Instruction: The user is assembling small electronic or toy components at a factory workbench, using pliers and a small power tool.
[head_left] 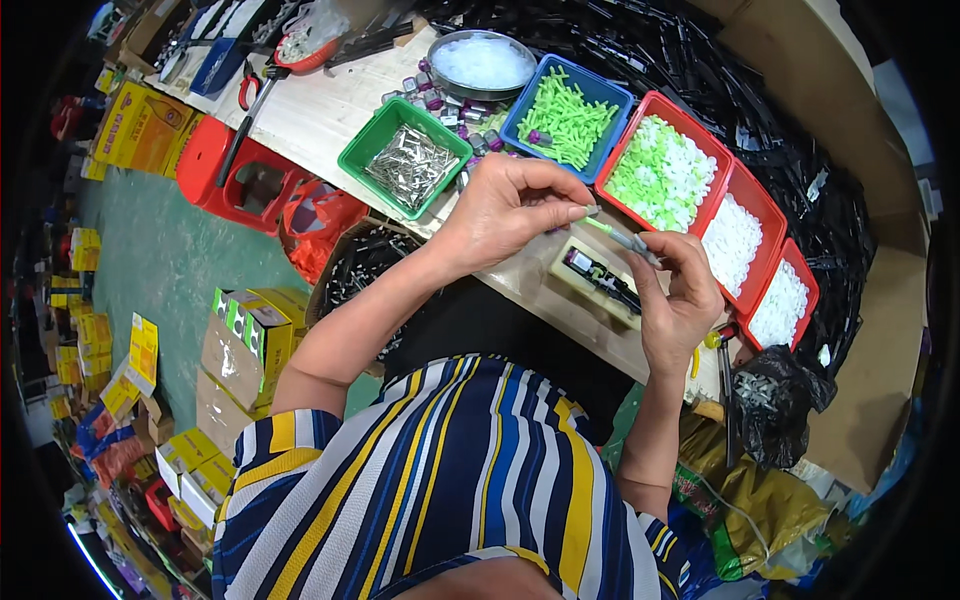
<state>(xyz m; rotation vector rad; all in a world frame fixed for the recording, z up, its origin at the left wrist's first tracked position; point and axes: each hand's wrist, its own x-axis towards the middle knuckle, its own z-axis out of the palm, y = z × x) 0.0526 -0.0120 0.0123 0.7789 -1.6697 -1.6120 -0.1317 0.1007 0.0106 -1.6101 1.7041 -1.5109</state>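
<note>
Above the table's near edge, my left hand [505, 210] pinches one end of a small slim part [622, 238], which has a pale green length and a greyish-white length. My right hand [675, 290] closes thumb and fingers on its other end. Fingertips cover both ends of the part. Just below it, a black piece with a clear purple-tinged end [598, 278] rests in a cream block fixture [563, 270]. Close to my left hand stand a green bin of small metal pieces [412, 165] and a blue bin of bright green sticks [568, 115].
Red bins of green and white bits [660, 170] run along the right side. A round tin of clear pieces [482, 62] and loose purple-clear pieces [435, 98] sit farther back. Black parts [800, 200] pile up behind. Red-handled pliers [248, 92] lie left; a black bag [775, 395] sits right.
</note>
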